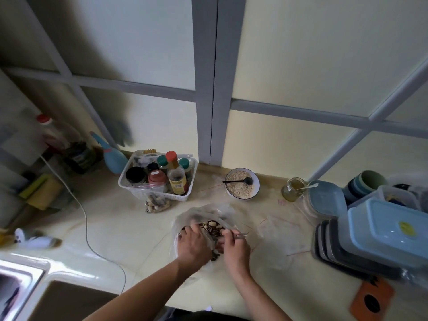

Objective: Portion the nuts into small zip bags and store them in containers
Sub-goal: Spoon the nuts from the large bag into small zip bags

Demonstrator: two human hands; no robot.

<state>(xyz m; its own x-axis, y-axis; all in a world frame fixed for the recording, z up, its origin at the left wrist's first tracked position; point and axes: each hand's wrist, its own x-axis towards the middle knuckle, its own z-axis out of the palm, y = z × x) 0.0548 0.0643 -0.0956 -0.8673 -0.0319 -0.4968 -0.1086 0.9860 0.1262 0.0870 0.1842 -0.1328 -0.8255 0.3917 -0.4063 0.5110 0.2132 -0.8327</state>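
Observation:
A large clear plastic bag (201,214) of mixed nuts (212,224) lies open on the counter in front of me. My left hand (193,245) reaches into it from the left, fingers curled among the nuts. My right hand (235,247) pinches a small clear zip bag (239,235) at the big bag's right edge. A filled small zip bag of nuts (157,205) lies by the white basket. Empty zip bags with red seals (280,230) lie flat to the right. Stacked lidded containers (379,237) stand at the far right.
A white basket (129,188) of bottles and jars stands behind the bag. A bowl of oats with a black spoon (242,184) and a glass jar (293,189) sit near the wall. A sink (20,290) is at the lower left, a white cable (85,223) crosses the counter.

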